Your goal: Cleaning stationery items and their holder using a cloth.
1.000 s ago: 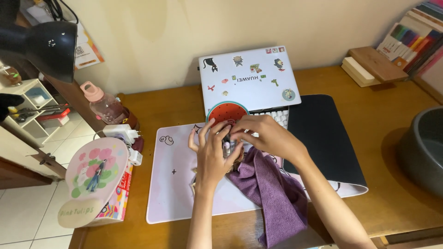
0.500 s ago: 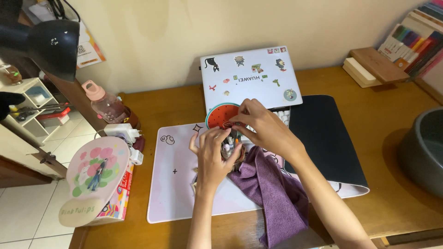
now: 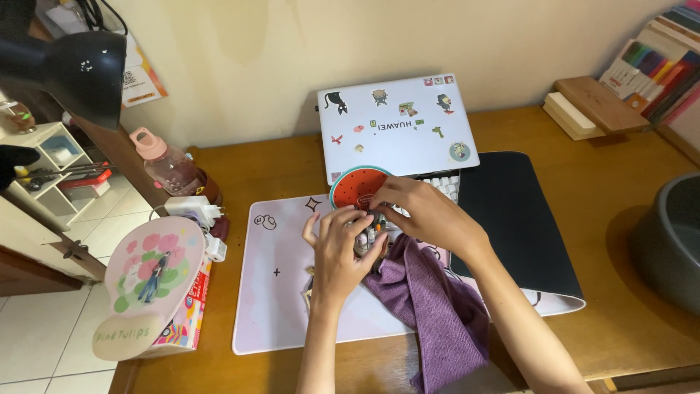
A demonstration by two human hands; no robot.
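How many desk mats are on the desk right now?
2: a pale pink mat under the hands, and a black mat to its right, partly under the laptop.

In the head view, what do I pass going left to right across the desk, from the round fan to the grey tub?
Round fan → pink-capped bottle → white charger plug → left hand → right hand → black mat → wooden block → grey tub.

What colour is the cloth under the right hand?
Purple cloth, seen best in the head view, partly under the right hand.
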